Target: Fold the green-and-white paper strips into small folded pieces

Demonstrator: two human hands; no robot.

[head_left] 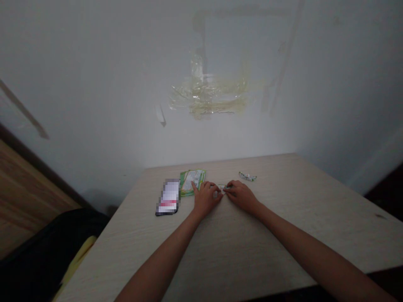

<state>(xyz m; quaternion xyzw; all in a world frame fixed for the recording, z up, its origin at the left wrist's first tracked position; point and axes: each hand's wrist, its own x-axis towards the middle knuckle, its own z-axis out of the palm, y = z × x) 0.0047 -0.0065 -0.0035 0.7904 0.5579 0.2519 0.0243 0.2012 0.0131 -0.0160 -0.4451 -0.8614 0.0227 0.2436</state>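
My left hand (208, 198) and my right hand (244, 196) meet near the middle of the table. Between their fingertips is a small green-and-white plastic wrapper (222, 188), pinched from both sides and mostly hidden by the fingers. The left thumb points up and away, close to a stack of flat green-and-white wrappers (190, 178) lying just behind that hand. Beyond my right hand lies a narrow, folded wrapper strip (247, 176) in the same colours, apart from the fingers.
A phone (168, 197) with a blurred screen lies left of the wrapper stack. The pale wooden table (283, 201) meets a grey wall (126, 84) bearing strips of clear tape (214, 94). Dark and yellow cloth (75, 260) sits beyond the table's left edge.
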